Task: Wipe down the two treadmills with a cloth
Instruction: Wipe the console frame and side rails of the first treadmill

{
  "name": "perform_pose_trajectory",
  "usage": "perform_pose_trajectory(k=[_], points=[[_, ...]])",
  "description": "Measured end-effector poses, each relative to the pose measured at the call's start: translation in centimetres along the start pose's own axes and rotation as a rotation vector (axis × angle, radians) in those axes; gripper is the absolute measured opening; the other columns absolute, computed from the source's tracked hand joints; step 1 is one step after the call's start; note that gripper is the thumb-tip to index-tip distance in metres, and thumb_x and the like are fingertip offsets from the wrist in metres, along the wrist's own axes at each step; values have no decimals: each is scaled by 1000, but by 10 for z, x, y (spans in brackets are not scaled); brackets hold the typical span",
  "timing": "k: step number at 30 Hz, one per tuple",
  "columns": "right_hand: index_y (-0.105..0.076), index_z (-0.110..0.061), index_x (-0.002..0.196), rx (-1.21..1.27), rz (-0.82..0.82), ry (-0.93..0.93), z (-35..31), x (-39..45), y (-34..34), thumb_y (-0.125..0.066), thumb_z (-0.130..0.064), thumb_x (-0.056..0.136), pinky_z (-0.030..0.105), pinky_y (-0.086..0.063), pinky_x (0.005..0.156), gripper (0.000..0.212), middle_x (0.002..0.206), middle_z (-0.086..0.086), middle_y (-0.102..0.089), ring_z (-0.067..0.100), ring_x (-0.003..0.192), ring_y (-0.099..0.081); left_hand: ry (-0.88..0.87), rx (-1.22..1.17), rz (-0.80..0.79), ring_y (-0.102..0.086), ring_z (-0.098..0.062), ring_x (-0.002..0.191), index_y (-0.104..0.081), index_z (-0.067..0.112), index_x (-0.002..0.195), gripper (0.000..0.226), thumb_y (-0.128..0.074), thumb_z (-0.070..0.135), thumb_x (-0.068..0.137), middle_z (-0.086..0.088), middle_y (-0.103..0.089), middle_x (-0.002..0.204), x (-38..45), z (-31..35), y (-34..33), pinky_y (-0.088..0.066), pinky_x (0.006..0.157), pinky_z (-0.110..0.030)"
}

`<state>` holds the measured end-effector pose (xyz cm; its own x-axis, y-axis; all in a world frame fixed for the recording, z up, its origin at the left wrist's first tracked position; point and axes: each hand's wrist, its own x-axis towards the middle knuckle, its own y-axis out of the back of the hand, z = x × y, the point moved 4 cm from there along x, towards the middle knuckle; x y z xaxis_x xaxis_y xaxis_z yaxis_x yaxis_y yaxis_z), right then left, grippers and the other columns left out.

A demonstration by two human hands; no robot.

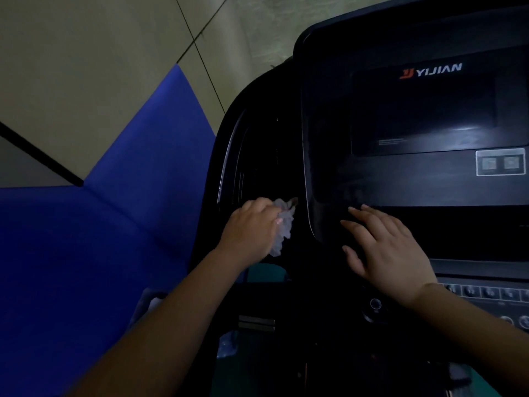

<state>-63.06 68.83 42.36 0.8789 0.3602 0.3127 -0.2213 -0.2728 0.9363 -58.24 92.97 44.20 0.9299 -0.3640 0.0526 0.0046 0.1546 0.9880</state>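
A black treadmill console (415, 181) with a dark screen and the YIJIAN logo fills the right half of the head view. My left hand (252, 227) grips a crumpled white cloth (283, 224) and presses it against the console's left side panel, beside the screen's edge. My right hand (383, 245) lies flat with fingers spread on the lower left part of the console, just under the screen. A row of buttons (486, 293) runs below my right wrist. Only one treadmill is in view.
Blue wall padding (100, 224) covers the lower left, with beige tiled wall above it. A round knob (375, 305) sits on the console below my right hand. Something pale lies under my left forearm, too dark to identify.
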Motion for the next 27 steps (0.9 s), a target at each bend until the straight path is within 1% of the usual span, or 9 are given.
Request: perform_pose_trajectory(k=[4, 10, 12, 16, 18, 20, 22, 24, 27], points=[[-60, -13, 123, 0, 13, 0, 0, 0, 0, -43, -43, 90, 43, -39, 105, 48, 135, 9, -54, 28, 130, -46, 93, 69, 60, -52, -20, 93, -66, 15, 107, 64, -11, 47, 96, -4, -59, 111, -3, -22, 3, -46, 79, -36], [-60, -12, 123, -1, 20, 3, 0, 0, -1, -43, -43, 90, 43, -39, 105, 48, 134, 10, -54, 28, 130, -46, 74, 54, 129, -51, -24, 100, -55, 22, 119, 44, -23, 43, 96, -5, -56, 115, 1, 22, -11, -46, 84, -41], [-60, -13, 123, 3, 20, 8, 0, 0, 0, -43, -43, 90, 43, -39, 105, 48, 135, 10, -54, 28, 130, -46, 46, 84, 115, -53, -22, 96, -58, 23, 114, 44, -24, 45, 96, -3, -56, 112, -1, 11, -7, -46, 81, -38], [-59, -13, 124, 4, 19, 5, 0, -1, 1, -43, -44, 90, 42, -39, 105, 48, 135, 9, -53, 28, 131, -45, 112, 221, 46, -53, -22, 88, -64, 18, 105, 61, -13, 49, 94, -5, -61, 101, -2, -30, 7, -41, 76, -35], [-60, -13, 123, 7, 18, 0, 1, 0, 1, -43, -44, 90, 43, -39, 105, 48, 135, 10, -54, 28, 130, -46, 83, 200, 52, -52, -25, 88, -67, 12, 102, 58, -21, 47, 97, -9, -61, 96, 2, -38, 12, -42, 76, -36], [-60, -13, 123, 6, 13, 1, 0, 0, 0, -42, -44, 90, 43, -39, 105, 49, 135, 10, -54, 28, 130, -46, 43, 139, 181, -53, -28, 85, -69, 9, 92, 45, -35, 38, 97, -11, -60, 91, 8, -36, 22, -47, 74, -39], [-60, -13, 123, 6, 10, 0, 0, -1, 0, -42, -44, 90, 43, -39, 105, 49, 135, 10, -54, 28, 130, -46, 97, 95, 314, -54, -26, 90, -68, 9, 90, 34, -43, 32, 94, -10, -60, 99, 12, -40, 29, -47, 76, -36], [-60, -13, 124, 5, 12, 1, 1, -1, 0, -43, -43, 90, 43, -39, 106, 48, 135, 10, -54, 28, 131, -46, 129, 105, 258, -53, -23, 98, -67, 11, 96, 33, -43, 33, 95, -7, -59, 107, 15, -44, 21, -46, 83, -39], [-59, -13, 123, 9, 13, -2, 1, -1, -1, -43, -43, 90, 43, -39, 106, 48, 135, 10, -54, 28, 131, -46, 73, 134, 186, -52, -17, 85, -67, 11, 81, 47, -31, 36, 98, -4, -61, 89, 10, -46, 5, -44, 77, -37]])
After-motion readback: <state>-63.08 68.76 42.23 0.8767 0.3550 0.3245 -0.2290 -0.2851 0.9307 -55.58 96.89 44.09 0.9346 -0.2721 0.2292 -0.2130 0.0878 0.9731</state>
